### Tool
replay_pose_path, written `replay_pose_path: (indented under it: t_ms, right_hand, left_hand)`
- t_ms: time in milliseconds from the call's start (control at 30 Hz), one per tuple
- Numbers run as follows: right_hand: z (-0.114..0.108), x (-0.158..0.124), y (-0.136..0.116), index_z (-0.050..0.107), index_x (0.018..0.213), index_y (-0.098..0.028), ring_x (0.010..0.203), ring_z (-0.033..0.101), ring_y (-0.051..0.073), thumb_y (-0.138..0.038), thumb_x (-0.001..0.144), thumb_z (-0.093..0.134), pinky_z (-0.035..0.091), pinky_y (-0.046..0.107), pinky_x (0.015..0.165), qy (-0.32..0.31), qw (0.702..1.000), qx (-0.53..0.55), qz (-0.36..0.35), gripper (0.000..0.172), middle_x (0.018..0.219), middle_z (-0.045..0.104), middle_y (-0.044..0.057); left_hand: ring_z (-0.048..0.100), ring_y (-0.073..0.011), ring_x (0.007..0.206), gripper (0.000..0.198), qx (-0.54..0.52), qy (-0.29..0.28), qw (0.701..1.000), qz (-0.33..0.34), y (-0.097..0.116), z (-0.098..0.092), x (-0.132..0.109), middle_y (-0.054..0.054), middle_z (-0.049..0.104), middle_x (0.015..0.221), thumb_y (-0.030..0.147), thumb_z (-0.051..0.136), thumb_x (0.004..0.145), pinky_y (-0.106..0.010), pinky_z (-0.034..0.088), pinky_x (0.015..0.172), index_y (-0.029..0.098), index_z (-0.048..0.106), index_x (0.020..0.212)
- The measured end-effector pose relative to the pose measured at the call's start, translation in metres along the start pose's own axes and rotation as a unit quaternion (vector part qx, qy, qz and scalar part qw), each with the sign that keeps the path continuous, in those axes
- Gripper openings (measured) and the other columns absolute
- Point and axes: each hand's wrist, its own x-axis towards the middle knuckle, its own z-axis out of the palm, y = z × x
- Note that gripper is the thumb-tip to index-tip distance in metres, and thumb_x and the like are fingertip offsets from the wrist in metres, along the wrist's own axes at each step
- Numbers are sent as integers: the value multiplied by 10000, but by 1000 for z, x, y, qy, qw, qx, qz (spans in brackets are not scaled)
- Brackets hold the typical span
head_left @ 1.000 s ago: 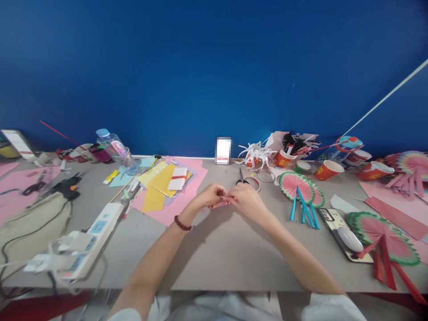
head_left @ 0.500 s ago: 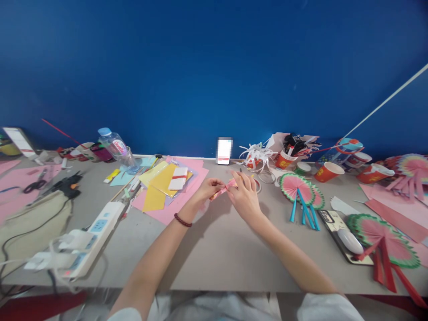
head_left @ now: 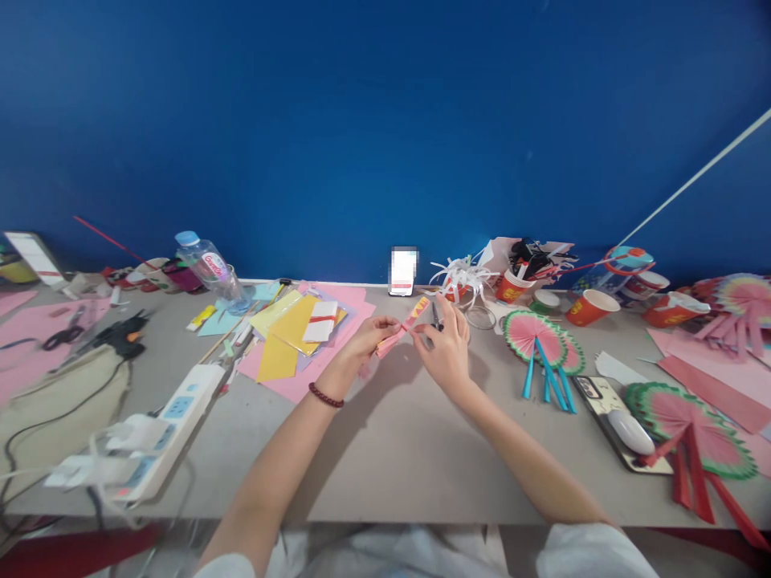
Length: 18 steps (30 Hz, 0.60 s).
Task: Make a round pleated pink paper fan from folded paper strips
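A narrow folded strip of pink paper (head_left: 393, 343) with a yellow pattern at its upper end is held slanting above the table. My left hand (head_left: 374, 337) pinches it near its middle, where a thin red band seems to cross it. Close by on the right, my right hand (head_left: 444, 343) has thumb and forefinger together beside the strip, with its other fingers raised. What lies between those fingertips is too small to make out. Behind the right hand, a dark slim object is partly hidden.
A phone (head_left: 402, 273) leans against the blue wall. Coloured paper sheets (head_left: 283, 349) and a power strip (head_left: 174, 425) lie left, near a plastic bottle (head_left: 214, 269). At right are watermelon-coloured paper fans (head_left: 533, 333), paper cups (head_left: 593, 308) and a white mouse (head_left: 630, 433).
My right hand has drawn back slightly to the right from the paper strip, uncovering its yellow-patterned upper end. My left hand stays on the strip, shifted slightly left.
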Motion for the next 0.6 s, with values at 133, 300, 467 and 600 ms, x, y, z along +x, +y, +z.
replay_pose_path:
  t_ms: [133, 300, 467, 600]
  right_hand:
    - [5, 2, 7, 710, 763, -217, 1198, 394, 279, -327, 842, 554, 340, 457, 983, -10, 996, 83, 32, 207, 1407, 362, 79]
    - [10, 6, 15, 697, 751, -202, 1002, 530, 236, -331, 793, 596, 399, 408, 909, -57, 973, 204, 93, 169, 1146, 563, 103]
    - [7, 13, 20, 675, 771, -169, 765, 574, 187, -391, 758, 600, 441, 330, 754, -152, 916, 321, 186, 235, 821, 657, 67]
    - [6, 16, 24, 689, 818, -163, 761, 580, 177, -458, 699, 655, 433, 315, 753, -242, 832, 434, 249, 320, 819, 683, 51]
  left_hand:
    - [558, -140, 788, 298, -66, 24, 997, -14, 2, 2, -3, -40, 609, 879, 362, 701, 692, -246, 413, 686, 158, 617, 893]
    - [556, -134, 769, 239, -107, -1, 994, -6, 0, 4, 2, -44, 619, 860, 308, 720, 675, -245, 420, 685, 156, 637, 840]
    - [534, -102, 670, 268, -145, -44, 988, -11, -2, 3, 7, -22, 608, 764, 319, 760, 634, -235, 403, 653, 137, 639, 790]
    - [486, -70, 577, 285, -149, -87, 985, -17, 0, 2, 5, 3, 568, 672, 345, 759, 635, -220, 372, 594, 125, 629, 761]
